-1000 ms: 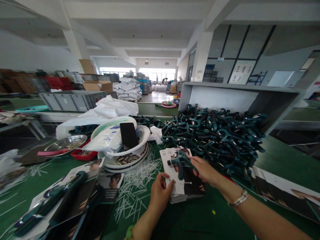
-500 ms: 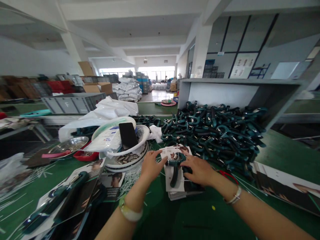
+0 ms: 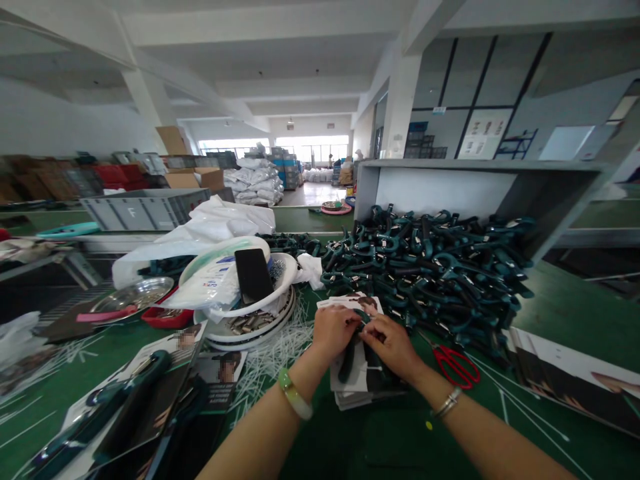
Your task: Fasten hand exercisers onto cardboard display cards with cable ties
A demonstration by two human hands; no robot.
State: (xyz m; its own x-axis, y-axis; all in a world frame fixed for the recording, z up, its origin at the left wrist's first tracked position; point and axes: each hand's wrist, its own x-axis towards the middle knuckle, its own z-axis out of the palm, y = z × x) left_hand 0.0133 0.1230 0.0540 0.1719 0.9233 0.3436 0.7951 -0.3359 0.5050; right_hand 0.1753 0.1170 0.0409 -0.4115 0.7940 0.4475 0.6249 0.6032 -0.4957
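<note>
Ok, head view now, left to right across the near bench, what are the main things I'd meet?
Metal bowl → black phone → left hand → right hand → red scissors → right-hand card stack.

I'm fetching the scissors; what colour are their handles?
The scissors' handles are red, clearest in the head view.

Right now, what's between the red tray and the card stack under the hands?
Head view: white basins, then scattered white strips, between red tray and card stack.
</note>
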